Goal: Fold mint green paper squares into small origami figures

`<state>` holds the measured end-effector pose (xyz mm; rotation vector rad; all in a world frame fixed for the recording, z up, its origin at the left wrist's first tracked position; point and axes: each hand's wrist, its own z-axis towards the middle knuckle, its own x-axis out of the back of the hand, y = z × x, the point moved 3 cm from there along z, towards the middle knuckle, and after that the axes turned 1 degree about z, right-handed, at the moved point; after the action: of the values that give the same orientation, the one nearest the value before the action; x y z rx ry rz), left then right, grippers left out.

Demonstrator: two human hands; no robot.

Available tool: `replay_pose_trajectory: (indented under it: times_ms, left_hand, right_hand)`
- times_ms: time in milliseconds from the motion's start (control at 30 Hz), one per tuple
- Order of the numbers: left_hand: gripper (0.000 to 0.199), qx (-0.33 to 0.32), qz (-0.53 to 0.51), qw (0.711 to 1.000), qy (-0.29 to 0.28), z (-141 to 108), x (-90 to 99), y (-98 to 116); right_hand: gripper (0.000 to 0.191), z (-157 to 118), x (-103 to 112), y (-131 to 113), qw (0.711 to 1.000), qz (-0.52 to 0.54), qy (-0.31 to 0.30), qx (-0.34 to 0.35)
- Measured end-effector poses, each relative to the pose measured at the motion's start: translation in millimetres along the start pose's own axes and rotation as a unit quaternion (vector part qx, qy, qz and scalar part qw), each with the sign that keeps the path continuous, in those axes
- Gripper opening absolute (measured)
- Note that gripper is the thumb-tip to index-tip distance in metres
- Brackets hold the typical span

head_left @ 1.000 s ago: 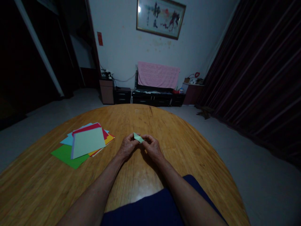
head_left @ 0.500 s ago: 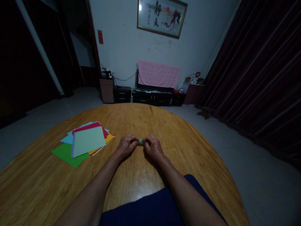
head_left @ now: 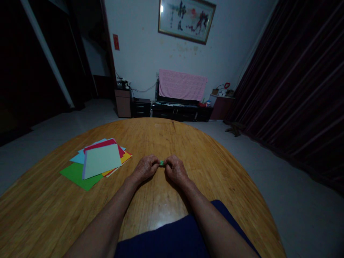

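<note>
Between my two hands is a small piece of folded green paper [head_left: 161, 163], only a short stretch of it showing. My left hand [head_left: 146, 167] is closed in a pinch on its left end. On the right end, my right hand [head_left: 176, 169] pinches it too, fingers curled. Both hands are low over the middle of the round wooden table [head_left: 209, 193]. The fingers hide most of the paper, so its full shape cannot be made out.
A fanned pile of coloured paper sheets [head_left: 103, 161] lies on the table to the left, pale green on top. Beyond the table stands a low black cabinet [head_left: 174, 111], with a pink cloth [head_left: 182, 85] draped over something on it. Dark curtains [head_left: 290, 89] hang at the right.
Both hands keep their pinch on the paper. The visible bit of paper looks greener and slightly turned, and the left fingers have shifted a little. The whole view has moved slightly.
</note>
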<state>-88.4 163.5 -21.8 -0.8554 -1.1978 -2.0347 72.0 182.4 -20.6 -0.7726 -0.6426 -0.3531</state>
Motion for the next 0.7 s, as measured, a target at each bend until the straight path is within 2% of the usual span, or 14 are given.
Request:
replay_pose_trajectory:
  times_ms: [300,700]
  left_hand:
    - [0.017,0.032,-0.027,0.999,0.022,-1.5,4.4,2.1]
    - [0.012,0.030,-0.050,0.998,0.029,-2.5,9.0,-8.1]
  right_hand:
    - [0.018,-0.2,1.2,0.1,1.000,0.006,0.018,-0.014]
    - [0.013,0.7,3.1,8.9,1.000,-0.013,0.018,-0.021]
